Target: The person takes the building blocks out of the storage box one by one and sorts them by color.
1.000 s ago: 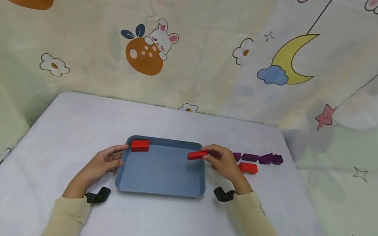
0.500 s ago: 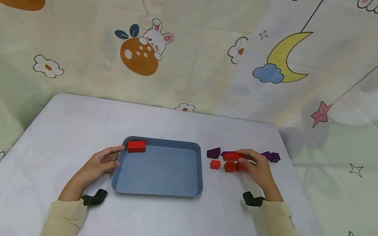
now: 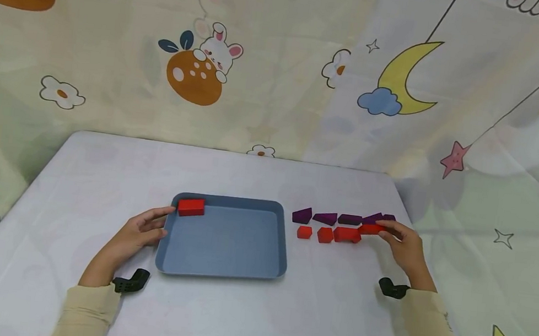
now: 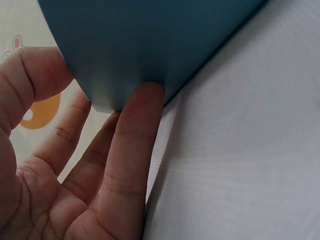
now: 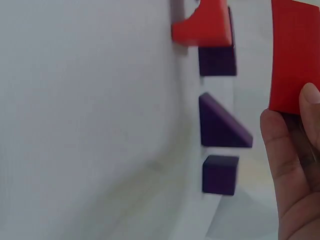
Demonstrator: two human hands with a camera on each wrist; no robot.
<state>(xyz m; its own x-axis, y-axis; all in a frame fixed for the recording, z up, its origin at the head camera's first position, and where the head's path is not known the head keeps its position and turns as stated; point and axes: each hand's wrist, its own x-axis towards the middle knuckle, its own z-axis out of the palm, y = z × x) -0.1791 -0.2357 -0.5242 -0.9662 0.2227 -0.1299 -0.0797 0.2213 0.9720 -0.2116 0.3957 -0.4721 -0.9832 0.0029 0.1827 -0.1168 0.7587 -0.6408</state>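
Note:
My right hand [image 3: 407, 250] pinches a flat red block [image 3: 369, 229] between thumb and fingers, at the right end of a row of red blocks. That block [image 5: 295, 55] also shows large at the right of the right wrist view. Beside the blue-grey tray [image 3: 219, 274], my left hand [image 3: 139, 233] touches the left side with fingertips and thumb. Its fingers [image 4: 131, 165] lie against the tray's outer wall in the left wrist view. Another red block [image 3: 191, 207] sits in the tray's far left corner.
Right of the tray stand a red cube [image 3: 304, 232], a second small red block [image 3: 325, 235] and a red arch-shaped block [image 3: 347, 235]. Behind them runs a row of purple blocks [image 3: 325, 219], including a triangular one [image 5: 220, 125]. A patterned cloth wall [image 3: 269, 79] rises behind the table.
My right hand has carried the red block from the tray's right edge rightward, past the red row, to its right end. The left hand stays at the tray.

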